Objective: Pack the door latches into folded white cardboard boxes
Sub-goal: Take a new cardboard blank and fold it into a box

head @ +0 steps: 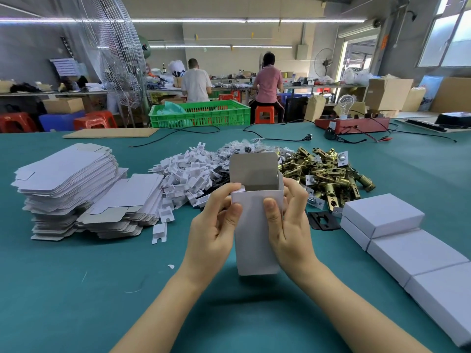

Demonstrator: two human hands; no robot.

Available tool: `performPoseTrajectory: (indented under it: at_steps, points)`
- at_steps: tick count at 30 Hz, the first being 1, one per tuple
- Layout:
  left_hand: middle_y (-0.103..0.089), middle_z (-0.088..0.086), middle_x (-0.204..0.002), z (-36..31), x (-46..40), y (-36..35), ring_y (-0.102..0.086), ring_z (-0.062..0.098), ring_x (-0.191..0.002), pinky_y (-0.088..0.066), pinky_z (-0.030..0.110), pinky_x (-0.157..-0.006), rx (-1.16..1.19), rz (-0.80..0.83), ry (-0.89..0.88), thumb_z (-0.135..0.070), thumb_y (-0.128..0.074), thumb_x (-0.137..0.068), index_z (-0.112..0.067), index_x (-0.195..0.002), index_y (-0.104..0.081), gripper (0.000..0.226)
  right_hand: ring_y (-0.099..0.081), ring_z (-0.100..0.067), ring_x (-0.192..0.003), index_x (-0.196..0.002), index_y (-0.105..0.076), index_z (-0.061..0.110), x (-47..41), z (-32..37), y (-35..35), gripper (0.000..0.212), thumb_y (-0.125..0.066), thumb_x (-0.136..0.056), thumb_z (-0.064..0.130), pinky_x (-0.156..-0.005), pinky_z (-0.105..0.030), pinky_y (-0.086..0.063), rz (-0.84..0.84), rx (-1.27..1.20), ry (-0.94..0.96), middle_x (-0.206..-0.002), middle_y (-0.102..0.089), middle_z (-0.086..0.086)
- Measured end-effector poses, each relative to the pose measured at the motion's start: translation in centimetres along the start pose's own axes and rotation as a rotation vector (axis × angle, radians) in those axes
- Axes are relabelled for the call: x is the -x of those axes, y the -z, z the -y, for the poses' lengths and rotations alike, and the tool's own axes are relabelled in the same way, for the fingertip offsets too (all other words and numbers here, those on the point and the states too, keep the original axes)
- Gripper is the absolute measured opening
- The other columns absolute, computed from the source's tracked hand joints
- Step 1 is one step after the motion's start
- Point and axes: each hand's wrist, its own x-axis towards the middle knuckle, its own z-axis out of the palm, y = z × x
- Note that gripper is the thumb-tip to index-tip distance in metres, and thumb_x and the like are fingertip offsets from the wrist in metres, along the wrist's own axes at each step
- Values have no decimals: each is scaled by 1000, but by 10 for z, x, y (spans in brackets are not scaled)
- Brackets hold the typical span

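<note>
Head view, over a teal table [63,289]. Both hands clamped on one white box [256,238], held upright off the table, long axis vertical, mouth up and lid flap standing open at the far side. Left hand [214,230] curled round the left wall, thumb on the front face, fingertips at the small side flap by the rim. Right hand [288,225] wrapped round the right wall, thumb pressed on the front face.

Inside the box: only bare grey card showing near the mouth; deeper contents hidden.

Door latches [328,171] heaped just beyond and to the right of the box, brass bodies lying every which way, no common axis. Right hand clearly nearer that heap; likely the one to reach, forward and right, with the left keeping the box upright.

White plastic inserts [186,174] piled beyond-left. Flat box blanks [66,179] stacked far left. Closed boxes [407,240] in a row along the right edge, contents unseen. A black plate [323,220] lying flat between the right hand and that row.
</note>
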Motion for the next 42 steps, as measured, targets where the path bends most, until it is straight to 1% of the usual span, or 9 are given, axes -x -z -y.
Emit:
performPoseTrajectory:
  at_steps: [7, 11, 14, 20, 29, 32, 35, 38, 42]
  points:
    - [-57, -26, -86, -4, 2, -4, -49, 4, -73, -41, 9, -65, 29, -84, 14, -18, -49, -96, -39, -113, -56, 28, -58, -16, -89, -126, -30, 26, 4, -3, 0, 43, -28, -97, 57, -68, -21, -42, 12, 128, 115, -122, -52, 0]
    - [-58, -34, -85, -6, 1, -3, -53, 30, -67, -41, 15, -62, 71, -88, 55, -21, -50, -95, -43, -114, -55, 30, -62, -35, -101, -132, -28, 30, 6, -3, 1, 45, -29, -96, 57, -78, -12, -40, 51, 113, 83, -128, -57, -19]
    - [-59, -35, -86, -7, 0, -2, -52, 16, -69, -42, 11, -66, 88, -89, 59, -21, -50, -95, -41, -116, -54, 29, -51, -21, -79, -132, -31, 27, 5, -4, 1, 41, -33, -97, 48, -77, 2, -32, 51, 126, 117, -110, -61, -23]
    - [-50, -25, -75, -8, -2, -1, -49, 35, -67, -40, 27, -65, 93, -62, 73, -24, -50, -95, -57, -112, -54, 37, -46, 6, -58, -120, -45, 36, -2, 1, 6, 28, -36, -97, 49, -55, -5, -34, 71, 41, -31, -72, -49, 27]
    - [-47, 3, -77, -8, 2, -7, -44, 11, -74, -39, 10, -65, 118, -10, 75, -21, -47, -96, -42, -114, -57, 29, -40, -16, -59, -86, -56, 7, -14, 15, 13, 33, -40, -102, 31, -53, -24, -35, 90, -149, -244, -73, -49, -16]
    - [-50, -13, -79, -11, 2, -8, -39, 21, -65, -38, 10, -62, 145, -28, 95, -20, -48, -95, -37, -115, -56, 27, -43, -4, -66, -90, -58, 11, -15, 17, 11, 24, -42, -103, 22, -57, -11, -37, 54, -260, -324, -76, -50, -7]
    - [-59, -31, -100, -13, 0, -9, -49, 4, -68, -40, 11, -64, 156, -28, 97, -19, -48, -94, -31, -115, -55, 25, -52, 2, -78, -99, -55, 19, -17, 18, 10, 11, -45, -101, 17, -72, -11, -41, 16, -379, -377, -85, -58, 11]
    - [-57, -32, -113, -14, -1, -8, -53, -2, -73, -42, 10, -67, 189, -25, 129, -20, -49, -93, -26, -115, -56, 24, -61, -11, -96, -116, -53, 38, -19, 19, 10, 24, -46, -101, 20, -85, -32, -49, 32, -503, -457, -98, -68, 12]
    - [-58, -22, -116, -15, -1, -8, -53, 0, -72, -42, 11, -67, 188, -29, 117, -19, -49, -93, -25, -115, -55, 23, -62, -8, -89, -117, -56, 39, -20, 22, 11, 28, -44, -102, 19, -79, -26, -52, 47, -502, -459, -96, -67, 11]
